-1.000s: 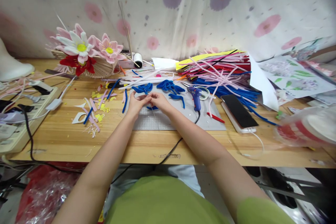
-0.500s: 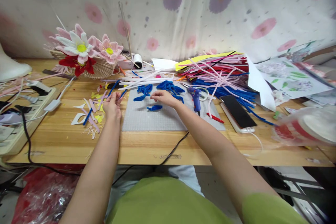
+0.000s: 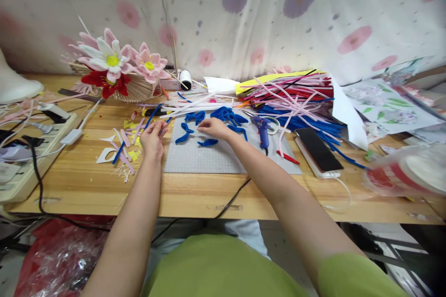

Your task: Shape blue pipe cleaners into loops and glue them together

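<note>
My left hand is closed over the left edge of the grey cutting mat, a blue pipe cleaner poking out at its fingertips. Another blue strip runs beneath or behind that hand. Above the mat, my right hand has its fingers curled together; whether anything is between them is hidden. Around it lie several leaf-shaped pieces of bent blue pipe cleaner: a curved one to its left, a single one just below, and a heap behind.
Right of the mat's middle rest a blue glue gun and a red pen-like tool. A phone, a bundle of coloured pipe cleaners and a plastic-wrapped tub are farther right. Left are scraps, fuzzy flowers and a power strip.
The curved blue piece by my right fingertips has turned and now lies lower left, apart from them. My left hand keeps its grip. The whole view has shifted slightly.
</note>
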{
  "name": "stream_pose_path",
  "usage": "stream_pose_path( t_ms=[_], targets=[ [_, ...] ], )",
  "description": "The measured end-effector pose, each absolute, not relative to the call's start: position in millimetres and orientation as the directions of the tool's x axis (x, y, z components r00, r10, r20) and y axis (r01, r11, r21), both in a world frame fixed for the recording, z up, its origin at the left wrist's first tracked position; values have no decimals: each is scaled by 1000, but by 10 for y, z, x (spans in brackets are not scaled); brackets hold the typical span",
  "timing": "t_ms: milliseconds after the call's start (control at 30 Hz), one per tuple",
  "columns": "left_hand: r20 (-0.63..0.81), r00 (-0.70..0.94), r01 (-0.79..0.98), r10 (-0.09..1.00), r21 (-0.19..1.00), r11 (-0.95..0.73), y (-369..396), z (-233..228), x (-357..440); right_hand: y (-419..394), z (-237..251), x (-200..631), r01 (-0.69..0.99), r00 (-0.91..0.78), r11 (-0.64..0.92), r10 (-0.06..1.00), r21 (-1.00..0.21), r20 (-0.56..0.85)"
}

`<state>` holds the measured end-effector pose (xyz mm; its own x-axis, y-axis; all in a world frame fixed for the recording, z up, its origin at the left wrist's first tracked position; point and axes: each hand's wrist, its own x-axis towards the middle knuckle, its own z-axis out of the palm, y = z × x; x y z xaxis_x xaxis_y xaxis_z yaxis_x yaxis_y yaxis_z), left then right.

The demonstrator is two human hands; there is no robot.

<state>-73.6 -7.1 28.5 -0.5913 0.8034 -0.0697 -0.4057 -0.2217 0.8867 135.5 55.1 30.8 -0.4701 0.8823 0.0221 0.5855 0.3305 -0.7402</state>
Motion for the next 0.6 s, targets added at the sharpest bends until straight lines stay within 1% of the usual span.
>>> stream_pose_path(
  t_ms=[167, 300, 367, 433, 500, 567, 600],
  targets=[
    [-51, -578, -413, 815, 879, -238, -38, 243, -748, 648, 363, 1378, 672, -286, 214, 958, -708, 18],
    [-1, -562, -353, 827, 905, -239, -46, 218, -709, 691, 390, 1286, 736, -242, 186, 970, -651, 3],
    [24, -550, -313, 835, 921, -232, -56, 201, -687, 686, 408, 1221, 730, -234, 186, 972, -657, 15],
    [56, -515, -258, 855, 942, -217, -69, 184, -665, 654, 433, 1151, 679, -250, 211, 967, -703, 49],
    [115, -468, -155, 876, 965, -210, -93, 179, -640, 592, 463, 1084, 586, -310, 264, 947, -766, 89],
    [234, -420, 35, 877, 970, -242, -131, 189, -612, 507, 493, 1030, 471, -408, 321, 905, -822, 119],
    [310, -392, 150, 866, 950, -272, -155, 200, -597, 462, 507, 1011, 417, -463, 342, 877, -842, 127]
  ],
)
